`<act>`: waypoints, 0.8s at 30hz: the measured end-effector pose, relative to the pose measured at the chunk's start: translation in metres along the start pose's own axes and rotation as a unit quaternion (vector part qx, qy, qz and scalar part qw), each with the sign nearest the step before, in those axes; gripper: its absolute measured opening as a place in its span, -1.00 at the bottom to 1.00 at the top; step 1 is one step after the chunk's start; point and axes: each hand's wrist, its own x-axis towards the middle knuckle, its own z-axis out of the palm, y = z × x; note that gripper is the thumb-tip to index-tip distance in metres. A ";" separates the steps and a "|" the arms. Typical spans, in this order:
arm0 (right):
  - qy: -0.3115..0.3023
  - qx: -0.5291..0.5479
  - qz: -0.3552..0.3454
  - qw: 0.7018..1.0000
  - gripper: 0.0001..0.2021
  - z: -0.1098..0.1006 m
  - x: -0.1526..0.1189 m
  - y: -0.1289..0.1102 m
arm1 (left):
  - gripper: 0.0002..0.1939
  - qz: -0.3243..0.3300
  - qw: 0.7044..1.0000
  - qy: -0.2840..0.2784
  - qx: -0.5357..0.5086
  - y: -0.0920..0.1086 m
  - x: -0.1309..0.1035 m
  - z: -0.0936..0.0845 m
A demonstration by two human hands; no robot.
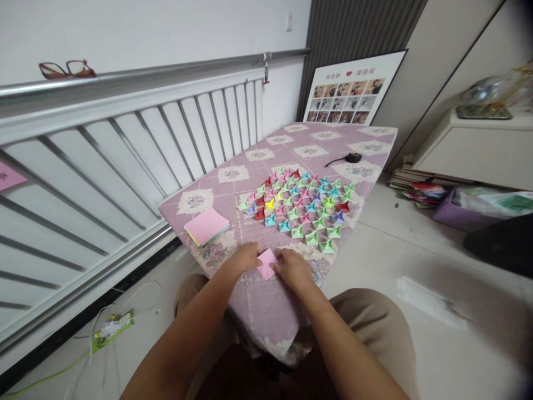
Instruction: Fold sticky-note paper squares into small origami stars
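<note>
A small folded square of pink origami paper (267, 265) lies near the table's front, its flaps meeting at the middle. My left hand (249, 257) grips its left corner, fingers closed. On the opposite corner, my right hand (293, 269) pinches the paper with thumb and fingers. Beyond both hands stand rows of small folded paper pieces (306, 217) in green, pink, blue, red, yellow and purple. To the left of my left hand rests a stack of square paper sheets (207, 226), pink on top.
A flowered pink cloth covers the table (266, 314). A small black object with a cord (353, 158) lies at the far right. A white radiator (166, 133) runs along the left, with glasses (69, 69) above it. A power strip (113, 330) and cables lie on the floor.
</note>
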 end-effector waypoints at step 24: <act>-0.099 0.219 -0.154 0.958 -0.86 -0.025 0.010 -0.010 | -0.85 0.092 0.980 0.092 -0.150 0.004 -0.044 -0.016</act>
